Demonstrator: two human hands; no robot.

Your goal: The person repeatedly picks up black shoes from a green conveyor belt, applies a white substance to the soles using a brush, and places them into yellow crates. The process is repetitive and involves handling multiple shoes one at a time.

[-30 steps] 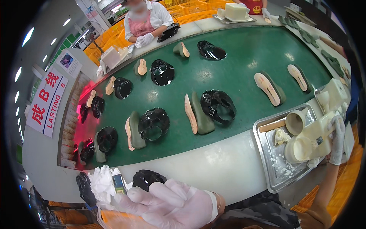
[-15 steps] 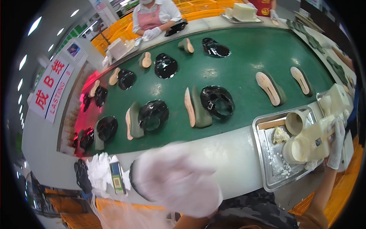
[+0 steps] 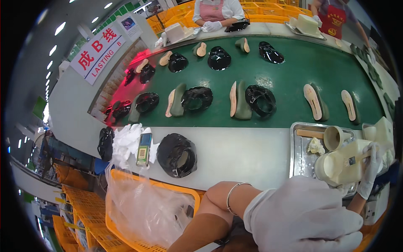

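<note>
My left hand point(image 3: 304, 216), in a white glove, reaches across in front of me to the lower right. Its back faces up and its fingers stretch out to the right; what lies under the palm is hidden. At the right, my gloved right hand point(image 3: 371, 170) is closed around the handle side of a cream plastic jug point(image 3: 347, 161). The jug rests at the metal tray point(image 3: 296, 147), beside a round cream cup point(image 3: 333, 138) and a whitish lump point(image 3: 315, 146). On the white bench point(image 3: 235, 155) lies a glossy black shoe upper point(image 3: 177, 155).
The green conveyor point(image 3: 289, 80) carries black uppers, insoles and green shoe lasts point(image 3: 243, 101). White cloths point(image 3: 128, 145) and a small box point(image 3: 143, 149) lie at the bench's left. Below stands an orange crate point(image 3: 195, 195) with clear plastic point(image 3: 147, 210). Co-workers point(image 3: 216, 12) stand across the conveyor.
My left hand has swung from over the bench to the lower right, uncovering the black upper. My right hand stays at the jug. The view has turned left, so the scene sits farther right.
</note>
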